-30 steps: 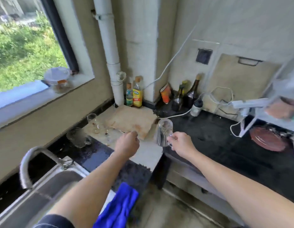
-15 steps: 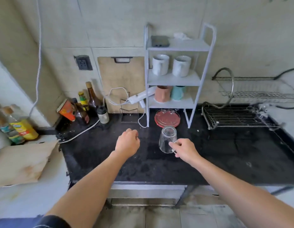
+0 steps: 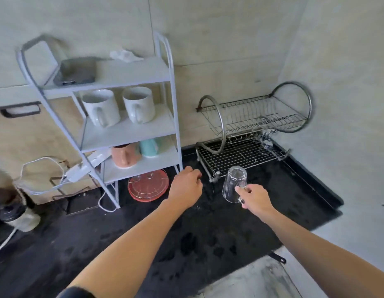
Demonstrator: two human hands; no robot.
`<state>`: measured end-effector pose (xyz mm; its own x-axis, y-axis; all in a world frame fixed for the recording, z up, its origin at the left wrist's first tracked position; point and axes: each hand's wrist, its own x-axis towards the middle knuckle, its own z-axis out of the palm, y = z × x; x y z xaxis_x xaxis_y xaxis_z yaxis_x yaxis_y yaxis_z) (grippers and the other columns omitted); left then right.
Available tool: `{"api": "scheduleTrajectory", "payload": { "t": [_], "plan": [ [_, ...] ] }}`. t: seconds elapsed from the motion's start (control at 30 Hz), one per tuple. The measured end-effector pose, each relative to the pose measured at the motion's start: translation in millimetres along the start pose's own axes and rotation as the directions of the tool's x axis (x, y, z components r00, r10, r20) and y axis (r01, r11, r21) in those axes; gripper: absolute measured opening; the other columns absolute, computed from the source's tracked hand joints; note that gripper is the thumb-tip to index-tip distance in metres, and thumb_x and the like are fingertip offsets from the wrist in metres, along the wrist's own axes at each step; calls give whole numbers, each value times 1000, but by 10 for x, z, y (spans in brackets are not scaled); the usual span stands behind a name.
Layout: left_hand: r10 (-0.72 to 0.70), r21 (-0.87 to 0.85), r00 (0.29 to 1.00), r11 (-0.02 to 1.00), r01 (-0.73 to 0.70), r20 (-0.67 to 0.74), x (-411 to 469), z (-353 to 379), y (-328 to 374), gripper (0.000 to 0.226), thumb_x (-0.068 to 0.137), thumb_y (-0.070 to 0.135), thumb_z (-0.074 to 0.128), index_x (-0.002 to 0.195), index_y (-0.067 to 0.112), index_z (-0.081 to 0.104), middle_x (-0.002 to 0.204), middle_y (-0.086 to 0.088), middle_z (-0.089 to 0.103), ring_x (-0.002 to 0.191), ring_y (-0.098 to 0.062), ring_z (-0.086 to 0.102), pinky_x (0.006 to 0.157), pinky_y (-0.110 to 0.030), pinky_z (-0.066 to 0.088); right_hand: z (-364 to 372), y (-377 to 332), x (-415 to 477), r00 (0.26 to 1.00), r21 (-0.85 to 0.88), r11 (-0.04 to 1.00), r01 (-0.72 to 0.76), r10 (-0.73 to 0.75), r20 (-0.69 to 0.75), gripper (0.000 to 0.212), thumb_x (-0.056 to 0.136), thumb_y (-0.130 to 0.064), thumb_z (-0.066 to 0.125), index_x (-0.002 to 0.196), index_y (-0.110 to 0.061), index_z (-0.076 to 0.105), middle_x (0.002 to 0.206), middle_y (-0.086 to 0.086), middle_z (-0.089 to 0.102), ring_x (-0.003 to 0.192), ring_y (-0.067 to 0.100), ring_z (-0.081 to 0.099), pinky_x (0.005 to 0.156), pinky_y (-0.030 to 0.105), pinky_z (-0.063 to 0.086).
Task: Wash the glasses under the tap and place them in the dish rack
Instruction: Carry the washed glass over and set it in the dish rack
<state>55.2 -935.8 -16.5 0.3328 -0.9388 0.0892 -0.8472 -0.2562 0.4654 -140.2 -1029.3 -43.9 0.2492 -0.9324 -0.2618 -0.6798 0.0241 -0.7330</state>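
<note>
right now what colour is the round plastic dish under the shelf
Round plastic dish: red, head view.

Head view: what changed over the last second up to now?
The view swung right, from the sink and window to the dish rack. The right hand carried the glass, upside down by its handle, rightward to just in front of the rack's lower tier. Nothing was picked up or released. The grip on the handle is unchanged. The left hand stays curled, holding nothing visible.
</note>
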Motion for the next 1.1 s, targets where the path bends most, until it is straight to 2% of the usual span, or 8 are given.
{"api": "scheduleTrajectory", "payload": {
  "t": [0.13, 0.3, 0.37, 0.57, 0.73, 0.9, 1.0, 1.1],
  "plan": [
    [139, 18, 989, 990, -138, -51, 548, 81, 397, 32, 93, 15, 45, 120, 10, 61, 115, -9, 56, 103, -27, 55, 90, -42, 46, -312, 137, 481, 997, 35, 998, -58, 59, -53, 40, 93, -34, 60, 62, -11, 51, 70, 10, 68, 66, 30, 70, 76, 44, 56],
    [309, 138, 919, 949, -282, -244, 1257, 216, 800, 27, 87, 9, 54, 111, 6, 66, 110, -12, 59, 100, -28, 57, 88, -44, 51, -569, 288, 1212, 996, 69, 994, -89, 90, -14, 35, 96, -31, 56, 85, 1, 65, 65, 4, 60, 70, 30, 70, 79, 45, 57],
    [353, 218, 896, 929, -300, -269, 1542, 285, 939, 25, 84, 9, 56, 107, 6, 67, 110, -13, 60, 103, -29, 57, 90, -44, 50, -619, 344, 1535, 997, 64, 995, -73, 72, 8, 33, 95, -33, 56, 87, -3, 65, 70, 3, 61, 71, 29, 69, 80, 47, 57],
    [237, 473, 941, 876, -99, -241, 2203, 555, 1130, 17, 84, 19, 60, 94, 10, 70, 109, -13, 65, 109, -32, 59, 101, -50, 44, -716, 376, 2550, 996, -40, 997, 61, -58, 69, 36, 97, -37, 51, 72, -12, 57, 75, 7, 64, 76, 28, 66, 77, 46, 54],
    [167, 571, 960, 821, -10, -225, 2310, 696, 1206, 21, 89, 28, 53, 88, 14, 69, 88, -5, 68, 83, -25, 65, 85, -44, 49, -545, 287, 3155, 995, -24, 996, 89, -87, 57, 35, 97, -37, 52, 102, -4, 62, 99, 8, 62, 94, 30, 61, 77, 33, 45],
    [221, 601, 940, 799, -22, -260, 2322, 737, 1122, 27, 90, 23, 50, 65, 17, 59, 59, 2, 56, 54, -19, 54, 66, -35, 45, -365, 143, 3573, 980, -85, 977, 197, -197, 16, 40, 97, -31, 50, 84, 5, 62, 92, 20, 61, 90, 35, 59, 70, 34, 38],
    [265, 605, 916, 795, -30, -302, 2343, 764, 1101, 29, 90, 21, 48, 62, 17, 55, 56, 3, 51, 51, -18, 47, 61, -34, 42, -243, 227, 3835, 977, -76, 974, 212, -213, -3, 61, 90, -50, 39, 77, 5, 63, 87, 24, 62, 80, 35, 60, 63, 30, 33],
    [282, 606, 894, 796, -15, -348, 2364, 780, 1096, 29, 88, 20, 50, 59, 17, 53, 54, 3, 48, 50, -17, 42, 59, -32, 38, -173, 311, 3976, 978, -99, 973, 211, -210, 13, 56, 89, -43, 40, 69, 5, 61, 84, 26, 61, 80, 38, 60, 62, 30, 32]
  ]
}}
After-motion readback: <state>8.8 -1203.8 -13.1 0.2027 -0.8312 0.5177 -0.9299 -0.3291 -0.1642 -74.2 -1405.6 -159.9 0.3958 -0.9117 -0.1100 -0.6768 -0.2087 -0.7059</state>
